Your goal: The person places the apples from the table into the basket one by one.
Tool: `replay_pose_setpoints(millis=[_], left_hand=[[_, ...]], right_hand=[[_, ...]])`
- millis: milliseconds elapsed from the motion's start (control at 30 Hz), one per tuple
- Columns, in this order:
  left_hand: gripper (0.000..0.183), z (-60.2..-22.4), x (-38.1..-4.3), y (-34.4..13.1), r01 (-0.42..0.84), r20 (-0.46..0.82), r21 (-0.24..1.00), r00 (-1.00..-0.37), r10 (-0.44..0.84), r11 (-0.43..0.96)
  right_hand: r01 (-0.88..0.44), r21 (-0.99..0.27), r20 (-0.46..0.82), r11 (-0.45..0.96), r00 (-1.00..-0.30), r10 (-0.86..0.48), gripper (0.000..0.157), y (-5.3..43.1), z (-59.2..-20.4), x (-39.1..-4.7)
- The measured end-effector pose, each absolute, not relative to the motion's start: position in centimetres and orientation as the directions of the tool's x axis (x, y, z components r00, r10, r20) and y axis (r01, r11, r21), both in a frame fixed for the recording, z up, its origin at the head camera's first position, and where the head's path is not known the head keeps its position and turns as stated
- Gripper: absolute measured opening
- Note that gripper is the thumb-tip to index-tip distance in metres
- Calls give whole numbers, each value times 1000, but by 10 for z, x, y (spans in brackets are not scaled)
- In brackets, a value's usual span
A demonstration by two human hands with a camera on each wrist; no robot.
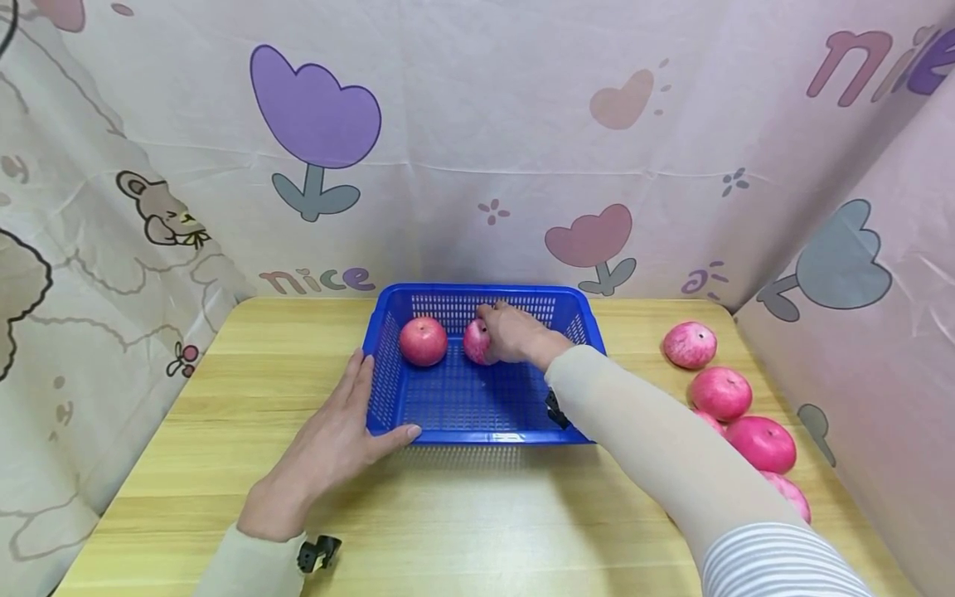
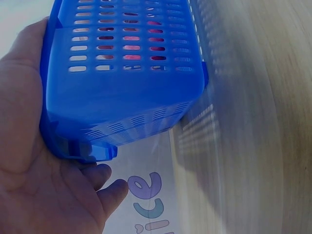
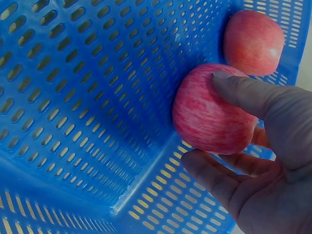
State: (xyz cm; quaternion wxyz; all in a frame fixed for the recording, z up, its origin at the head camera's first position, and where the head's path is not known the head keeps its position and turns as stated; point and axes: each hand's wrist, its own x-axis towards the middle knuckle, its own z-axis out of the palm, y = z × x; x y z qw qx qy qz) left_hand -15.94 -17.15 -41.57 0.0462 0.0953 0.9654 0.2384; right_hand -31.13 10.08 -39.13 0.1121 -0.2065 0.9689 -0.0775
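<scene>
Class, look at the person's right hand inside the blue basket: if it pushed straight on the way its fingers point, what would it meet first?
The right hand already grips an apple; straight on, it would probably meet the blue basket at its perforated far wall. Depth is uncertain.

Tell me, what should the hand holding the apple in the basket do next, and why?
Probably let go. The right hand grips an apple that seems to sit low on the floor of the blue basket, beside another apple. The left hand steadies the basket's corner. More apples wait on the table to the right, so that hand would likely reach there afterwards.
</scene>
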Motion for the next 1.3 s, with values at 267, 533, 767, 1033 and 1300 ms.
replay_pose_setpoints(millis=[267,533,767,1033,1300], left_hand=[[137,-416,-159,-171,164,-40,465,-978,206,870],[136,-416,-158,-171,160,-41,469,-978,203,869],[137,-416,-159,-171,158,-43,466,-979,201,870],[137,-415,-158,-171,154,-57,463,-978,203,873],[136,-413,-158,-171,155,-58,464,-977,205,872]], right_hand=[[-388,-200,-189,900,-886,-424,84,102,-390,-311],[-393,-195,-187,898,-884,-428,85,102,-391,-312],[-397,-190,-179,898,-885,-429,82,102,-392,-312],[-395,-181,-174,901,-888,-425,83,102,-393,-313],[-389,-181,-176,903,-891,-419,83,102,-393,-313]])
